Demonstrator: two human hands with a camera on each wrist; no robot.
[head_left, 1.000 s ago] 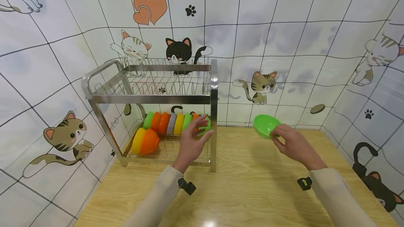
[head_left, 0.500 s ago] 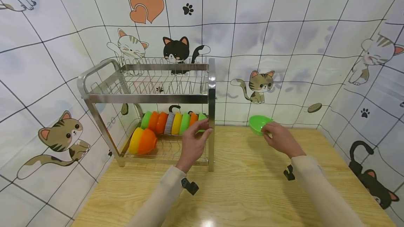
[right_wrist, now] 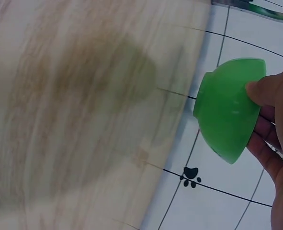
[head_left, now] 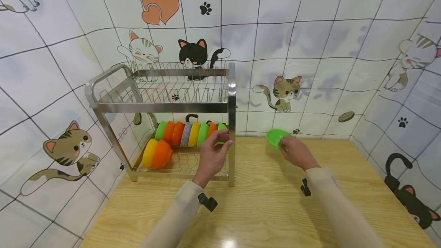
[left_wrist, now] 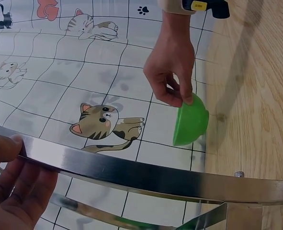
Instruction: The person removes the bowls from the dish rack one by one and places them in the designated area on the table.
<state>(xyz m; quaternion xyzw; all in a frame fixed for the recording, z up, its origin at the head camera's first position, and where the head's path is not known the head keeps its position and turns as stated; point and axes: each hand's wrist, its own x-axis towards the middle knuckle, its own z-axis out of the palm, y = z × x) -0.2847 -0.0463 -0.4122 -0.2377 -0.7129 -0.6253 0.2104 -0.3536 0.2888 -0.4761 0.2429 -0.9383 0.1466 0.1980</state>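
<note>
My right hand (head_left: 299, 152) pinches the rim of a green bowl (head_left: 275, 137), thumb on one side and fingers on the other. In the right wrist view the bowl (right_wrist: 230, 108) hangs over the table beside the tiled wall, its foot toward the tabletop. My left hand (head_left: 211, 158) grips the right front post of a two-tier metal dish rack (head_left: 165, 108); the left wrist view has thumb and fingers on either side of that post (left_wrist: 131, 172). On the lower tier stands a row of small bowls (head_left: 177, 133) in green, orange, grey and yellow, partly hidden by my left hand at its right end.
Ahead of that row, a yellow bowl (head_left: 148, 154) and an orange bowl (head_left: 162, 154) lean together at the lower tier's left. The upper tier has upright wire dividers (head_left: 179, 87). A cat-patterned wall (head_left: 310, 56) borders the wooden table (head_left: 262, 209) behind and at both sides.
My right hand has carried the green bowl left toward the rack. My left hand has moved slightly right and its fingers have closed on the rack's post.
</note>
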